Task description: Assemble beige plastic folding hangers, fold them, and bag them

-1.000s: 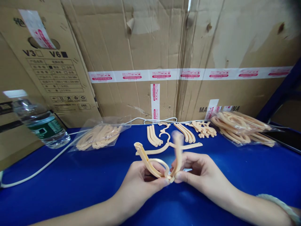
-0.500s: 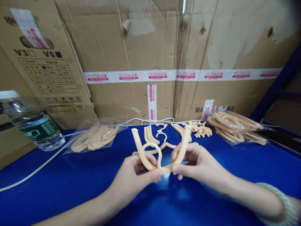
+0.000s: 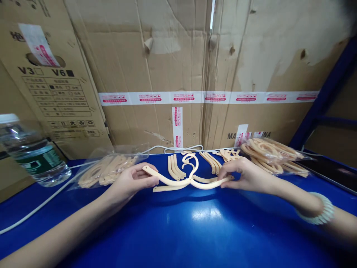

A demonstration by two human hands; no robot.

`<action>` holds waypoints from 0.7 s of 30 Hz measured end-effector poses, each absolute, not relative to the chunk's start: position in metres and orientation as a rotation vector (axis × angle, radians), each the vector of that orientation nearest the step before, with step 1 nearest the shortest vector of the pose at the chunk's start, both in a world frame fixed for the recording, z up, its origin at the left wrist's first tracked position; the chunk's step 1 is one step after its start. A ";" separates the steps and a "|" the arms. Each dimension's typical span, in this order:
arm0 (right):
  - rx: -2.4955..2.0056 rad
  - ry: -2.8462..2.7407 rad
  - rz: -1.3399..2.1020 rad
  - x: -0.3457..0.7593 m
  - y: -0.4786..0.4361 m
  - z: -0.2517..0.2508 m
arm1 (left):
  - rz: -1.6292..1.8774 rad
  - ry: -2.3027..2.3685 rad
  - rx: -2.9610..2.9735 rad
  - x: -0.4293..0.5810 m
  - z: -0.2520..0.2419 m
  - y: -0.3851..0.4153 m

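Grip: left hand (image 3: 133, 181) and right hand (image 3: 244, 174) pinch a cream, hook-topped plastic hanger (image 3: 205, 186); I judge this step holding it spread, next needing even support.

Left hand (image 3: 138, 178) and right hand (image 3: 242, 174) pinch, the 2 well apart.

Straight beyond my grip, brown cardboard panels (image 3: 167, 70) stand like a wall, creased and torn in patches, a band of white-and-red tape (image 3: 134, 98) running across them. A thin bright gap (image 3: 212, 15) shows high between two panels. Farther left of my grip stands a printed carton (image 3: 55, 99) marked V3 and V6; well to its right, a dark blue post (image 3: 330, 91) slants upward. Nearer me than my grip, the glossy blue tabletop (image 3: 134, 234) catches pale glare (image 3: 206, 214).
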State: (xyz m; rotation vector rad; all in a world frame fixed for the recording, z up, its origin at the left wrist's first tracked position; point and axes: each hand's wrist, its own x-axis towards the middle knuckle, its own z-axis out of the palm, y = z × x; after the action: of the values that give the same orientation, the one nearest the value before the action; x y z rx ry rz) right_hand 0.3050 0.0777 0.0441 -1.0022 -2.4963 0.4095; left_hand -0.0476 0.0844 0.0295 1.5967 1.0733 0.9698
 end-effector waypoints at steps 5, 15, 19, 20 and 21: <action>-0.960 -2.628 0.321 0.305 0.080 0.039 | 0.636 0.948 2.408 -0.055 0.032 0.087; -1.166 -2.693 0.378 0.310 0.086 0.042 | 0.770 0.865 2.814 -0.049 0.014 0.079; -1.162 -2.653 0.334 0.308 0.082 0.042 | 0.953 0.871 2.838 -0.044 0.015 0.075; -1.127 -2.628 0.328 0.306 0.080 0.041 | 1.047 0.859 2.838 -0.042 0.018 0.072; -1.085 -2.595 0.332 0.302 0.077 0.040 | 1.157 0.838 2.835 -0.041 0.022 0.068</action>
State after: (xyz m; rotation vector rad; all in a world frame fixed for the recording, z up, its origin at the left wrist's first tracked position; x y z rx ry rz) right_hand 0.3024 0.0770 0.0397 -1.0851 -2.5952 0.3319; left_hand -0.0406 0.0677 0.0220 2.8347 0.8384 1.1572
